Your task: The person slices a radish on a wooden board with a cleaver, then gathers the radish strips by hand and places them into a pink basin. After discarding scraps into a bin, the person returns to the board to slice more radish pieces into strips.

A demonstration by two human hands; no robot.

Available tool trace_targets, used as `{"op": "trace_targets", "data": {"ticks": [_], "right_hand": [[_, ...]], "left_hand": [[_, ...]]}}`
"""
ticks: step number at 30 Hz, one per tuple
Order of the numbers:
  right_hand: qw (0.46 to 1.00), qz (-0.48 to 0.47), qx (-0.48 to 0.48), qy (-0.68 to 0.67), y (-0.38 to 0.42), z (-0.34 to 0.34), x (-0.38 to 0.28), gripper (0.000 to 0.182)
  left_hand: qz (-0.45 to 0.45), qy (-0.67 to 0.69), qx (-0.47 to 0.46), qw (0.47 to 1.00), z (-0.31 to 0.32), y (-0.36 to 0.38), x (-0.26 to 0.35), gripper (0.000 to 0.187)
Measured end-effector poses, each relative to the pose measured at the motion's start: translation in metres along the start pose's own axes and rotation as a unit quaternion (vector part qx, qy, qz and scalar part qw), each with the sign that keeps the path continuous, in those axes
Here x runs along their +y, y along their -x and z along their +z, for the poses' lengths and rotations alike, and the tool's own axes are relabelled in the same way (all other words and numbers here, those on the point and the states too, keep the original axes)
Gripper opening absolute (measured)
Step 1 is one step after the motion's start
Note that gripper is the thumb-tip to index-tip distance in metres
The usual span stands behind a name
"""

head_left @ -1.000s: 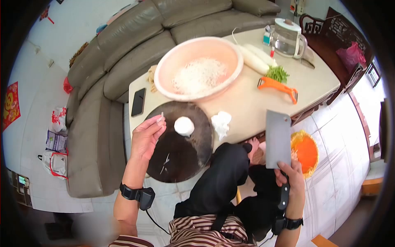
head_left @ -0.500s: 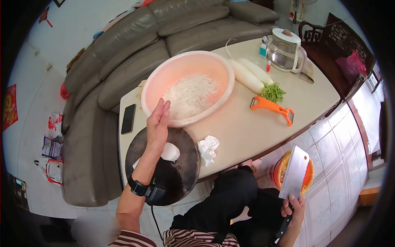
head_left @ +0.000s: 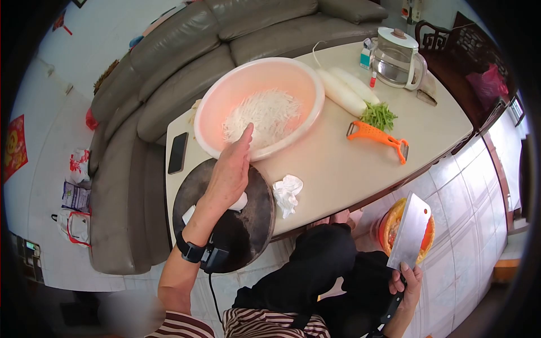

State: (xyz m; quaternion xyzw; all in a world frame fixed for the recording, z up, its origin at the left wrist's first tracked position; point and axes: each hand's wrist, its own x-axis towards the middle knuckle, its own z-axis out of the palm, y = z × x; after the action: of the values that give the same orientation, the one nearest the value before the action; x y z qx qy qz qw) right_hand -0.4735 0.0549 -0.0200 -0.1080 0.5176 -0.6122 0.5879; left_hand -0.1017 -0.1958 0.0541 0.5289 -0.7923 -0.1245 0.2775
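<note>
The cleaver (head_left: 410, 230) is gripped in the right hand (head_left: 412, 286); the left hand (head_left: 230, 172) is held flat, outstretched at the bowl (head_left: 209, 115) of white shreds (head_left: 273, 110).

L-shaped grey sofa (head_left: 183, 79) | dark phone (head_left: 178, 153) — lying flat | lidded glass jug (head_left: 393, 63) | pink bag (head_left: 487, 83) — perhaps plastic

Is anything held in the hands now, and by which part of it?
The right hand holds the cleaver by its black handle. The left hand, fingers extended, shows nothing held.
</note>
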Motion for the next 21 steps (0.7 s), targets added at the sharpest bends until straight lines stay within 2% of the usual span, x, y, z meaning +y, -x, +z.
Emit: {"op": "trace_targets", "data": {"ticks": [4,6,9,12,16,18,19,21], "right_hand": [[1.0,0.001,0.003,0.004,0.0,-0.002,0.0,0.012],[1.0,0.0,0.007,-0.001,0.0,-0.002,0.0,0.012],[1.0,-0.004,0.013,-0.009,0.0,-0.005,0.0,0.011],[1.0,-0.005,0.018,-0.015,-0.002,-0.009,0.001,0.01],[1.0,0.003,0.027,-0.013,-0.004,-0.01,0.0,0.011],[0.999,0.005,0.032,-0.007,-0.003,-0.009,0.0,0.011],[0.999,0.005,0.034,-0.004,-0.004,-0.008,0.001,0.011],[1.0,0.003,0.03,0.0,-0.004,-0.005,0.0,0.011]], "left_hand": [[0.046,-0.039,0.068,0.996,-0.001,-0.001,-0.01,0.056],[-0.002,-0.031,0.155,0.987,-0.003,-0.003,-0.02,0.053],[-0.04,-0.013,0.192,0.981,-0.005,-0.005,-0.022,0.045],[-0.081,-0.006,0.193,0.978,-0.003,-0.008,-0.027,0.036],[-0.129,0.05,0.159,0.977,0.005,-0.011,-0.038,0.035],[-0.078,0.007,0.146,0.986,0.004,-0.013,-0.035,0.034],[-0.081,0.007,0.145,0.986,0.006,-0.014,-0.04,0.034],[0.035,-0.084,0.157,0.983,0.007,-0.014,-0.051,0.034]]}}
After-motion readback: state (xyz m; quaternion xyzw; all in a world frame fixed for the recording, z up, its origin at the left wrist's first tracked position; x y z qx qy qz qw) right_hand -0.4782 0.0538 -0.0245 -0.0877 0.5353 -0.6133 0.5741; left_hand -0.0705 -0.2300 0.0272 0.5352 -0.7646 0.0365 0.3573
